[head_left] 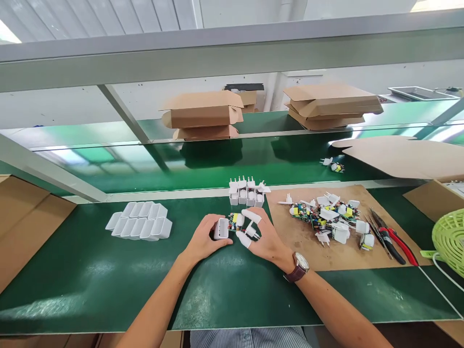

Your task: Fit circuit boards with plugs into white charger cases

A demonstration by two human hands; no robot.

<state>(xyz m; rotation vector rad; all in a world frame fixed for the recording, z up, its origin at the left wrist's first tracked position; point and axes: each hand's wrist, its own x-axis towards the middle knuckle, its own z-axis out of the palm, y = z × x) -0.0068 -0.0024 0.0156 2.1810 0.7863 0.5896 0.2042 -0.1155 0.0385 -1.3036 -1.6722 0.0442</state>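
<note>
My left hand (203,239) is closed around a white charger shell (221,228), its open end facing my right hand. My right hand (263,237), with white finger cots on the fingertips and a watch on the wrist, pinches a circuit board with a plug part (239,223) right beside the shell. Just beyond my hands stands a small group of assembled white plugs (247,192) with prongs up. A batch of empty white shells (139,221) lies to the left on the green mat (90,275).
A brown board (308,241) on the right carries a heap of circuit boards and plug parts (329,217), with red-handled pliers (393,239) at its edge. A green fan (451,239) sits far right. Cardboard boxes (205,116) rest beyond the conveyor belt (217,162). A lone plug part (333,165) lies on the belt.
</note>
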